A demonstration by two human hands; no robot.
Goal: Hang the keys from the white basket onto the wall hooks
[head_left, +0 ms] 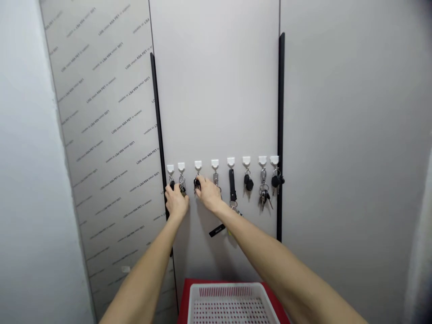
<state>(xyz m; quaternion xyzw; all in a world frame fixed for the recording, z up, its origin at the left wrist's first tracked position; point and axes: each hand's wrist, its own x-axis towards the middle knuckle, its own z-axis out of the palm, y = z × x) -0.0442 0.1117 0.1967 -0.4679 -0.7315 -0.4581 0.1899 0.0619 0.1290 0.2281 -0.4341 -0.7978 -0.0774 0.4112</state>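
Note:
My left hand (177,200) is closed around a dark key bunch (172,184) below the leftmost white hook (170,168), its fingers covering most of it. Right beside that hand, a second set of keys (182,180) hangs by a ring. My right hand (209,193) pinches a bunch of keys with a black fob (196,183) under the third hook (198,164). Behind my right fingers, a metal clip (216,177) hangs from the fourth hook, its lower part hidden by the hand and forearm.
Farther right hang a black strap (232,184), keys with round black fobs (249,182), a clipped key bunch (263,193) and another black-fobbed set (276,181). Black door handles (281,112) flank the panel. Below stands a white perforated basket (219,285) on a red surface (184,301).

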